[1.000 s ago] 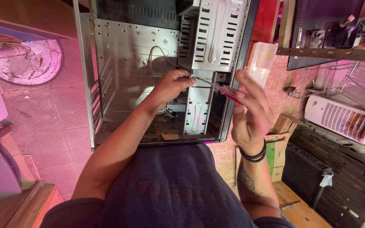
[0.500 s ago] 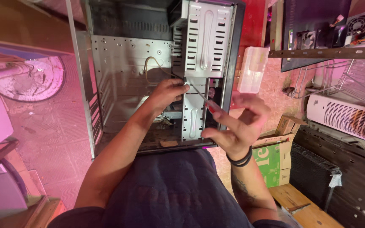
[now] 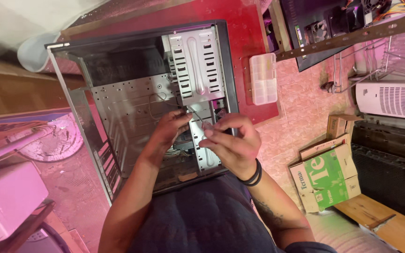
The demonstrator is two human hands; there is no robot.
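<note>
Cluttered workshop floor, pink-lit, with an open computer case (image 3: pixel 137 107) lying on its side on a red surface (image 3: pixel 249 28), side panel off. Inside: bare perforated motherboard tray (image 3: pixel 127 103), no board fitted, and the slotted metal drive cage (image 3: pixel 198 65) at the right.

Left hand (image 3: pixel 172 127) is down in the case just below the drive cage, fingers curled together around the tip end of a thin screwdriver (image 3: pixel 198 118). Right hand (image 3: pixel 233 143) is closed around the handle end, black bands on the wrist. Both hands are clamped on the one tool, and the shaft runs between them over the lower cage.

Clear plastic compartment box (image 3: pixel 263 77) sits on the red surface just beside the case, out of either hand's reach. Green and brown cardboard box (image 3: pixel 331 175) on the floor to the right, white slatted appliance (image 3: pixel 392 100) beyond it.

Risks, as I judge them:
- Tip slips off the fastener: fingers sit right next to it and could get jabbed.
- A loose screw could drop into the cables at the case bottom, since nothing is under it to catch it.
- Sheet-metal cage edges are near the left knuckles, so cuts are possible.

Can't make out the screw itself, the tip type, or what the tip touches: hands cover it. Lower case interior is dark; loose wires there are blurred.
</note>
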